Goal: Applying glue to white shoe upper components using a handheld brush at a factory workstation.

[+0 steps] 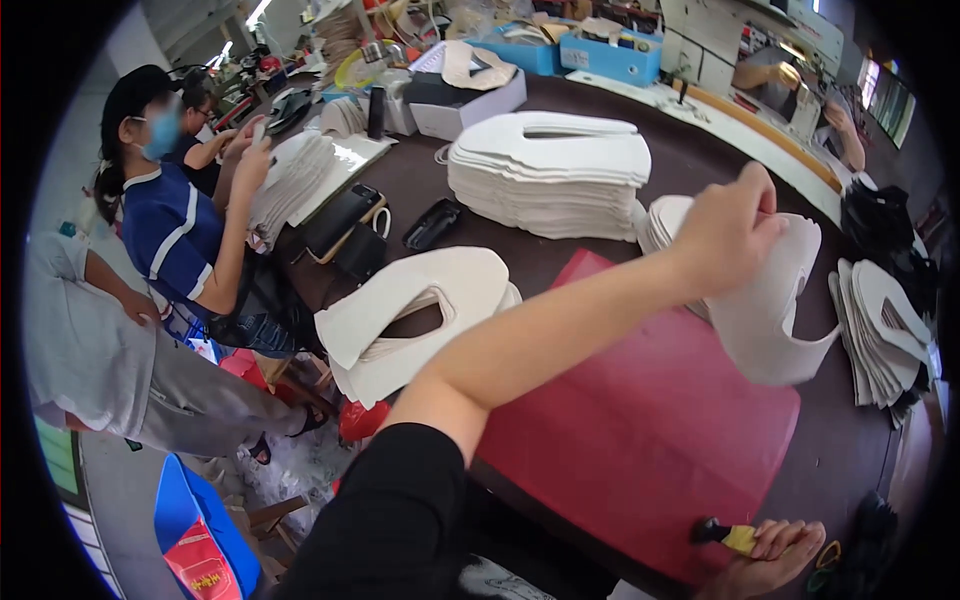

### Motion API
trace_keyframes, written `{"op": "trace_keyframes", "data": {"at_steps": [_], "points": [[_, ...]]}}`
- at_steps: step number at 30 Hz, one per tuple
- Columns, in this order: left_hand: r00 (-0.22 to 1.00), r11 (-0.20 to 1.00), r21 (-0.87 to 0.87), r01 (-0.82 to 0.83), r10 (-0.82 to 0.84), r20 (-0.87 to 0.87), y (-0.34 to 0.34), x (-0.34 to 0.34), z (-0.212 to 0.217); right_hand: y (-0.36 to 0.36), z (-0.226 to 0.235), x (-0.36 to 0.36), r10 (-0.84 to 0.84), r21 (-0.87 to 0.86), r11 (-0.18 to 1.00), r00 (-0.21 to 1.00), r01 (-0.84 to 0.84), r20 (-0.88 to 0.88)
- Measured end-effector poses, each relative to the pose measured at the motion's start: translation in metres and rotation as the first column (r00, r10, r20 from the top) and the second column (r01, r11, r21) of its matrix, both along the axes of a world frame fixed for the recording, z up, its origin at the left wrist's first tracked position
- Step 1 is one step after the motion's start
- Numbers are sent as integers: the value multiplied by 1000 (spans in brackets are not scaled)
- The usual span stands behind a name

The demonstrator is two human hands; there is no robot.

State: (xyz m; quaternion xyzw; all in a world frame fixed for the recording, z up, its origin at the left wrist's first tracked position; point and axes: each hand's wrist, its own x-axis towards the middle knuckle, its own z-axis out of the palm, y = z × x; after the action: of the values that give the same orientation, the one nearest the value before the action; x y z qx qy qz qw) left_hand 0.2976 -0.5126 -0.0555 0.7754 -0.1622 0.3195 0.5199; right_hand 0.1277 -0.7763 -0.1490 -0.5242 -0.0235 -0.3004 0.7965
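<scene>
A pale U-shaped piece (765, 335) is hanging at the red mat's (640, 430) far right edge, the left hand (735, 225) tightly pinching its upper end, probably letting it drape freely. Nearer, the right hand (775, 558) is curling round a yellow-handled brush (734, 538), probably leaving its dark head clear.

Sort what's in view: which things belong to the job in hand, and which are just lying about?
Seemingly part of the job:
- pale U-shaped piece, in the left hand
- yellow-handled tool, in the right hand
- red mat
- stack of similar pieces

Seemingly just lying about:
- black case
- blue box
</scene>
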Motion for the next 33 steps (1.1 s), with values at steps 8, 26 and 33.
{"op": "trace_keyframes", "data": {"at_steps": [8, 26, 33], "points": [[706, 816, 555, 164, 296, -643, 93, -147, -76, 6, 6, 4, 19, -122, 992, 1000, -19, 2], [835, 648, 527, 550, -443, -327, -7, -184, -122, 62, 33, -27, 394, -522, 703, 876, -483, -279], [774, 730, 349, 588, -382, -505, -19, -187, -119, 57, 57, -33, 409, -514, 622, 805, -590, -429]]}}
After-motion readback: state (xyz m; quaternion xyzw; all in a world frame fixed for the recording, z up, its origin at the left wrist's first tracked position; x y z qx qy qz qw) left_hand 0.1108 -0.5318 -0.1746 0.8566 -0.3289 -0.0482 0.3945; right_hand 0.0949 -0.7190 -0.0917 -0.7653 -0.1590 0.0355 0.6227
